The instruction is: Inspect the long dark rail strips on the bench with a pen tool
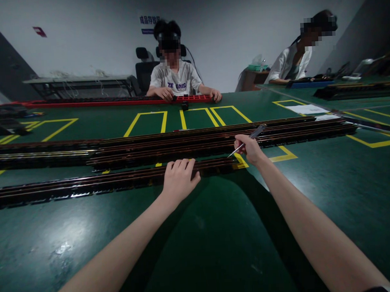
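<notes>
A long, dark, glossy strip (pixel 119 179) with thin brownish lines lies across the green table, running out of view on the left. My left hand (pixel 180 179) grips it near its right end, fingers bent over the top and thumb on the near side. In my right hand (pixel 248 148) is a screwdriver (pixel 258 130), held in a pinch with its grey handle pointing up and right. Its thin metal shaft slants down to the strip's right end; whether the tip touches is too small to tell. Just beyond lies a bundle of similar dark strips (pixel 182 144).
Yellow tape outlines (pixel 148 114) mark the green table (pixel 199 249). Across it sits a person (pixel 175 78) with both hands at a long red frame (pixel 115 102). Another person (pixel 291 64) works at the far right. White papers (pixel 306 109) lie at right, near more dark strips (pixel 357 90).
</notes>
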### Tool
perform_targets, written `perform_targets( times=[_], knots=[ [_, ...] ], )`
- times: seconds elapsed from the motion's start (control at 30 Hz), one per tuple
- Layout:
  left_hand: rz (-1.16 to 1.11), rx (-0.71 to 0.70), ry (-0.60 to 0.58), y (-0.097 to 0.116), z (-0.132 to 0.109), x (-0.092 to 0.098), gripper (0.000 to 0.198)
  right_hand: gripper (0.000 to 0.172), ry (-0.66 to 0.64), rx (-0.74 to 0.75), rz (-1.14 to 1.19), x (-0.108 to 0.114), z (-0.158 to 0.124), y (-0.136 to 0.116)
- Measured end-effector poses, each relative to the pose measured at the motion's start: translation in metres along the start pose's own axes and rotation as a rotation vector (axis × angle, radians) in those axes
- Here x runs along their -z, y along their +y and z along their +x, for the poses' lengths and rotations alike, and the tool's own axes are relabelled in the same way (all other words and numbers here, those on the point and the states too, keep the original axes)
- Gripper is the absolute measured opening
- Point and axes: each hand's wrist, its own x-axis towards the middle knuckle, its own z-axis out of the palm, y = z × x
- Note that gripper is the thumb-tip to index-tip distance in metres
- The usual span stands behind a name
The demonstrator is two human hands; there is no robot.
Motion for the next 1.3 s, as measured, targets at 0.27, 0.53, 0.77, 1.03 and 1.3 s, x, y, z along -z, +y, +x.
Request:
perform_targets(
  times=[0.27,0.53,0.77,1.03,1.3],
  knots=[
    [0.008,-0.005,0.009,0.0,0.0,0.0,0.04,0.037,0.007,0.022,0.024,0.004,0.002,0.002],
    [0.015,-0.009,0.006,0.0,0.0,0.0,0.041,0.036,0.066,0.043,0.049,0.005,0.003,0.001],
    [-0.005,-0.004,0.006,0.0,-0.001,-0.002,0.041,0.034,0.167,0.164,-0.091,-0.013,-0.004,-0.009],
    [0.011,0.01,-0.001,0.0,0.0,-0.001,0.039,0.025,-0.221,0.354,-0.519,-0.059,-0.025,-0.019],
    [0.026,0.143,0.047,0.003,-0.003,0.0,0.045,0.027,-0.163,0.719,-1.28,-0.083,-0.047,0.01]
  ],
)
